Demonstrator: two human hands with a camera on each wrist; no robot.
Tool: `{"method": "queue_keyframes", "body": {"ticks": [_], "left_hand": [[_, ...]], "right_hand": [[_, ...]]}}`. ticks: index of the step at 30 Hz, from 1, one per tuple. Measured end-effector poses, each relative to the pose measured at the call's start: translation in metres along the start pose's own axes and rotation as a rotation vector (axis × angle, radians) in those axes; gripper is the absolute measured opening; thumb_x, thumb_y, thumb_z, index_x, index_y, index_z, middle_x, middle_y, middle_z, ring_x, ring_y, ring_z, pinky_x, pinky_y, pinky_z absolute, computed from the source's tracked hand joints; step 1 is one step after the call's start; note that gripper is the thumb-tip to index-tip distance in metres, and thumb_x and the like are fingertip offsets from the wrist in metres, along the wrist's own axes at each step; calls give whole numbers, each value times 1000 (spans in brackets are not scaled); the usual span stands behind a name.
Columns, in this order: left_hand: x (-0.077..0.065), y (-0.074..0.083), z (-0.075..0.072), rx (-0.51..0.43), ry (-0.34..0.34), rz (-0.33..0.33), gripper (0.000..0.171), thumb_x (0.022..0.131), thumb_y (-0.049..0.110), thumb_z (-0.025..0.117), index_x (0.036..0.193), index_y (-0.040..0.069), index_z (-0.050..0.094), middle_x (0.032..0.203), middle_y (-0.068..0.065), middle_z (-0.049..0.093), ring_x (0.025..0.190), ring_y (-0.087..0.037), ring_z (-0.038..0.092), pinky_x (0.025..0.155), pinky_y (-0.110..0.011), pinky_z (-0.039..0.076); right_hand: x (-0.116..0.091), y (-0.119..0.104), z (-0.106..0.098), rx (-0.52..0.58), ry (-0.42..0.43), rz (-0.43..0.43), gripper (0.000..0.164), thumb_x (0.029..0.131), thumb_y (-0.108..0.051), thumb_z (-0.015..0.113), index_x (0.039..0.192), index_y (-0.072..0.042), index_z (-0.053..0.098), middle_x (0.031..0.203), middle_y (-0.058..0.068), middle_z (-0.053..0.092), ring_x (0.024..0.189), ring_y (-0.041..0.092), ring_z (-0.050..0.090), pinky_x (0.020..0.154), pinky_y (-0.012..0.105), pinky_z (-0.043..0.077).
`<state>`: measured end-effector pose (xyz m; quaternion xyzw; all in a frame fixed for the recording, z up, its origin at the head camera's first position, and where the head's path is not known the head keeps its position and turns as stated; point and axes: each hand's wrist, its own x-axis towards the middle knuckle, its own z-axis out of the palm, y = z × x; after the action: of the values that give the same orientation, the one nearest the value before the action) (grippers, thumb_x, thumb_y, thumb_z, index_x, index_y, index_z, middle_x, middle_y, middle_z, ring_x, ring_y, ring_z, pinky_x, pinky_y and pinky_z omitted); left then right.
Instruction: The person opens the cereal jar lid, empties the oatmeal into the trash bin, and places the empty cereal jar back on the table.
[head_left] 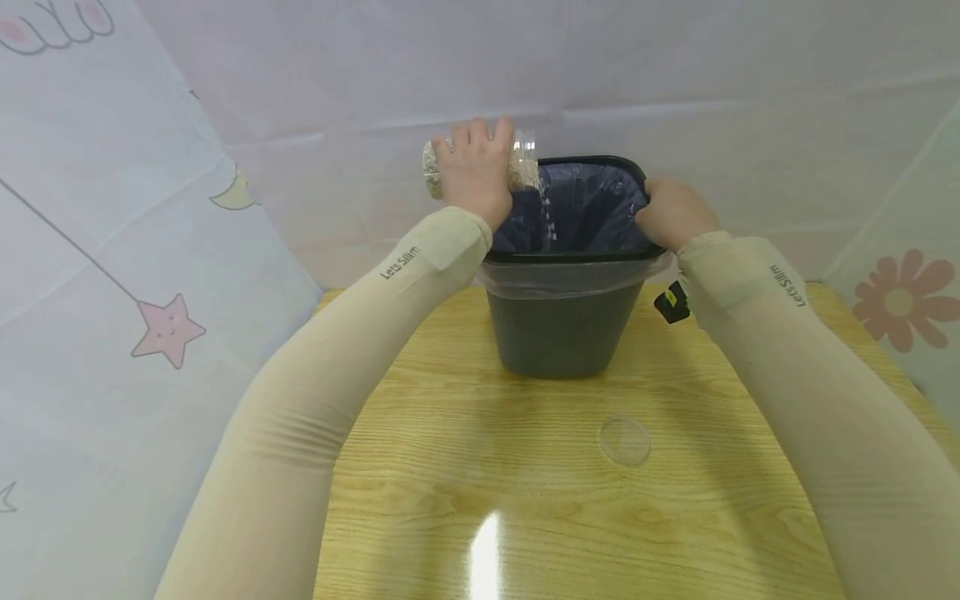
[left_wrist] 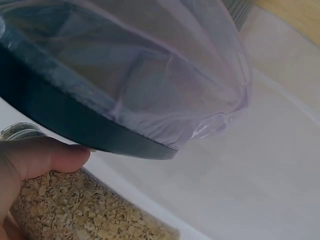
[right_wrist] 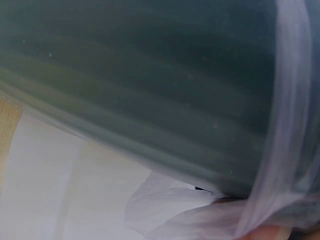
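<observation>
My left hand (head_left: 476, 171) grips a clear jar (head_left: 525, 167) of flaky oats, tipped on its side with its mouth over the left rim of a dark trash bin (head_left: 566, 329). In the left wrist view, the oats (left_wrist: 85, 210) lie against the jar's wall below the thumb. Pale flakes fall in a thin stream inside the bin's translucent purplish liner bag (head_left: 588, 200). At the right, my right hand (head_left: 678, 212) holds the bin's rim, with fingers curled over it; in the right wrist view the bag (right_wrist: 185, 220) partly covers the fingertips.
A clear round lid (head_left: 625, 441) lies flat on the wooden table (head_left: 450, 467) in front of the bin. Beside the right sleeve sits a small black object (head_left: 672, 302) with a yellow mark. Patterned cloth (head_left: 360, 108) hangs close behind and at both sides.
</observation>
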<state>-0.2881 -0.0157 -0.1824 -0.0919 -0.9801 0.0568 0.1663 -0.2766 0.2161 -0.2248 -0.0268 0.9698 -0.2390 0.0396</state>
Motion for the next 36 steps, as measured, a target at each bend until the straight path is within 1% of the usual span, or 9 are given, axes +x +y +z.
{"method": "queue_keyframes", "body": {"ticks": [12, 18, 26, 29, 36], "left_hand": [[0, 1, -1, 3, 5, 7, 70, 84, 1, 55, 146, 21, 30, 142, -9, 43, 134, -29, 35, 112, -50, 23], [-1, 0, -1, 9, 8, 12, 69, 82, 0, 55, 144, 19, 31, 140, -10, 44, 133, -29, 35, 112, -49, 23], [-3, 0, 1, 21, 32, 28, 67, 82, -1, 54, 143, 18, 32, 140, -11, 44, 134, -30, 34, 112, -50, 24], [-3, 0, 2, 18, 43, 31, 65, 83, 0, 54, 142, 18, 34, 140, -11, 44, 134, -31, 34, 111, -51, 24], [-2, 1, 2, 34, 45, 33, 63, 84, 1, 54, 141, 18, 34, 140, -11, 45, 134, -31, 35, 112, -52, 23]], "right_hand": [[-1, 0, 0, 10, -2, 9, 63, 93, -4, 30, 151, 8, 7, 154, 31, 11, 139, 50, 15, 111, 60, 18], [-1, 0, 0, 0, -1, 8, 63, 93, -5, 30, 150, 9, 8, 153, 32, 14, 138, 51, 17, 110, 61, 20], [-1, -1, 0, -6, -1, 1, 62, 93, -5, 30, 150, 10, 10, 153, 32, 14, 139, 50, 17, 110, 61, 22], [-2, -2, 1, -5, -3, 4, 62, 93, -5, 30, 150, 10, 9, 154, 32, 13, 139, 50, 16, 110, 61, 21], [-2, -2, 1, 1, -6, 13, 63, 93, -5, 30, 150, 9, 8, 154, 31, 12, 140, 49, 14, 111, 60, 19]]}}
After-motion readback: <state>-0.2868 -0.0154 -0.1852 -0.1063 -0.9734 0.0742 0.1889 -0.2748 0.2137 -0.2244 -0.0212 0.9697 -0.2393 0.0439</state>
